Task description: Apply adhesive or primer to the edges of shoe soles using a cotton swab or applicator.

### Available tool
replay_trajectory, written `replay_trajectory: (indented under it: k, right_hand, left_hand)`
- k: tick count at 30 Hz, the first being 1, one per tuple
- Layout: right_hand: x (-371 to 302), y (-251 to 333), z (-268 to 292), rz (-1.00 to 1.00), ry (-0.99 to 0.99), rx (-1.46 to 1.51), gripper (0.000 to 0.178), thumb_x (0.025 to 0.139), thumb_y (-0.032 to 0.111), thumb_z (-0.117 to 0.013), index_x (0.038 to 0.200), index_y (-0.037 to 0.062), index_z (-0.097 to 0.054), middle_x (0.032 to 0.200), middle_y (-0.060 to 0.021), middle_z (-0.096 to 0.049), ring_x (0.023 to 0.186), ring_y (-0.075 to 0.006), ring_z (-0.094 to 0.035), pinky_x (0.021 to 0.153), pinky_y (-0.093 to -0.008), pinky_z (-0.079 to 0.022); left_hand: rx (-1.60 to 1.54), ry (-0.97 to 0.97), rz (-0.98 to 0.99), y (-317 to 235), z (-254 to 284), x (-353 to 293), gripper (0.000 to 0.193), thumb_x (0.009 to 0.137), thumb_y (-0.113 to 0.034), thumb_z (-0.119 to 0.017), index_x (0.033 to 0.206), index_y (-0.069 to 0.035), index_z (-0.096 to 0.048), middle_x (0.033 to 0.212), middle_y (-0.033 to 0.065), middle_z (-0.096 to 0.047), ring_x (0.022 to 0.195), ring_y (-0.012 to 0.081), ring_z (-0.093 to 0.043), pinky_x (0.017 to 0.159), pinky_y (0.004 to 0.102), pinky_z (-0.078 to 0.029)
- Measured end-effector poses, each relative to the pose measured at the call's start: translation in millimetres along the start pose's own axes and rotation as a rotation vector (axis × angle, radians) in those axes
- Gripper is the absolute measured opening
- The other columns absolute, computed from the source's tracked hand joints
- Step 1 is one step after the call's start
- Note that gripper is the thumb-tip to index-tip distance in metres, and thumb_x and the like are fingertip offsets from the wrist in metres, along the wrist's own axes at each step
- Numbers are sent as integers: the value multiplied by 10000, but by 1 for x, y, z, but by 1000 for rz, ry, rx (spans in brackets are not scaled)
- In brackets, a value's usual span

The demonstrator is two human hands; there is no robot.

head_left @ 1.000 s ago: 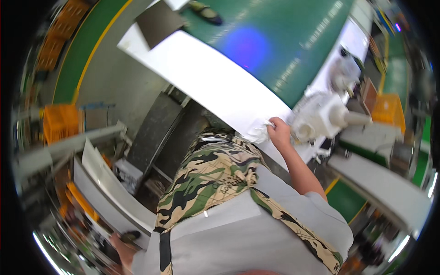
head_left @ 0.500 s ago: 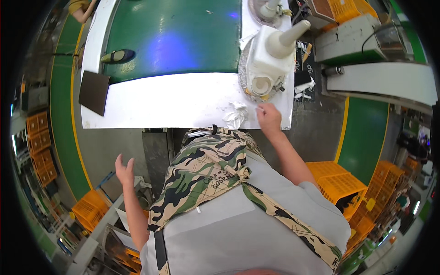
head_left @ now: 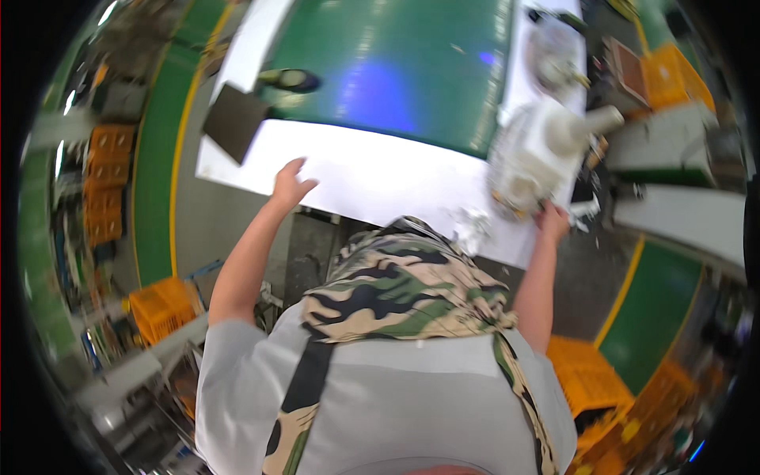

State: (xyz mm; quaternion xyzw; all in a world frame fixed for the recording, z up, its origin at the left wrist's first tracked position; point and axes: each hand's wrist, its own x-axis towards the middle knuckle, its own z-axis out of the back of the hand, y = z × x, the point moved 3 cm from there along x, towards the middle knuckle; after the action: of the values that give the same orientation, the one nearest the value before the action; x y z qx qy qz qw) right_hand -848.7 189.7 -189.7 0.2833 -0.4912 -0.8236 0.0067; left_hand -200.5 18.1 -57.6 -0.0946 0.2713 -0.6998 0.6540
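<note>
L hand (head_left: 291, 186) is reaching out at the front edge of the white table (head_left: 356, 166), fingers spread w/ thumb standing well apart, gripping nothing. R hand (head_left: 553, 222) is stretching to the table's R end, fingertips coming up right by the low end of the white jug (head_left: 546, 150); fingers are looking part bent, but blur's hiding the tips, so can't tell how far open they are or if they've got hold of anything. Jug is sitting on the R side of the table, its spout pointing off to the R. Crumpled white paper (head_left: 473, 226) is lying nr the front edge, btwn the camo apron (head_left: 404, 285) & the jug. White scraps (head_left: 584, 209) are showing just R of the R hand. Beyond the L hand, a brown board (head_left: 235, 123) is lying at the table's L corner, w/ a shoe (head_left: 290, 80) resting nr it on the green belt (head_left: 443, 79). Behind the jug, a clear plastic thing is standing, too blurred for detail. Orange crate (head_left: 587, 378) is sitting lower R, below table level.
</note>
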Motion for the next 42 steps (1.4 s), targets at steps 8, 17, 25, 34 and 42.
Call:
replay_trajectory:
  k: [8, 17, 25, 34, 42]
  right_hand:
    - [-3, 11, -4, -59, 72, 220, 136, 816, 29, -740, 860, 20, -611, 609, -40, -565, 447, -114, -478, 381, -248, -319]
    - [-36, 16, 31, -165, -59, 336, 81, 861, 68, -685, 820, 74, -616, 637, -5, -566, 528, -110, -519, 446, -251, -366]
    - [-111, 42, 43, -36, -154, 500, 254, 875, 56, -683, 1095, 53, -556, 762, -39, -577, 598, -141, -548, 466, -274, -412]
    - [-186, 115, -5, 37, -36, 768, 138, 889, 44, -668, 989, 59, -573, 769, -50, -606, 618, -158, -579, 511, -296, -448]
    - [-211, 155, -36, 62, 36, 773, 146, 878, 55, -690, 936, 93, -561, 788, -26, -611, 646, -144, -569, 568, -303, -458]
  left_hand:
    - [287, -40, 85, 46, 62, 122, 737, 689, -230, -826, 1335, -16, -543, 1289, 205, -605, 1173, 355, -593, 1014, 402, -471]
    - [474, -4, -51, 76, 83, 218, 640, 762, -70, -687, 1369, -59, -487, 1394, 139, -501, 1279, 311, -500, 1033, 410, -458]
    - [867, -12, -468, 115, 75, 294, 493, 822, -45, -583, 1309, -71, -505, 1424, 168, -470, 1341, 359, -420, 1074, 478, -381]
    - [1121, 211, -549, 132, 51, 363, 625, 782, -64, -706, 1346, -85, -436, 1230, 146, -546, 1092, 332, -612, 832, 462, -553]
    - [765, 308, -338, 72, 62, 389, 451, 658, -118, -766, 1047, -11, -564, 1020, 213, -672, 1004, 387, -658, 867, 456, -537]
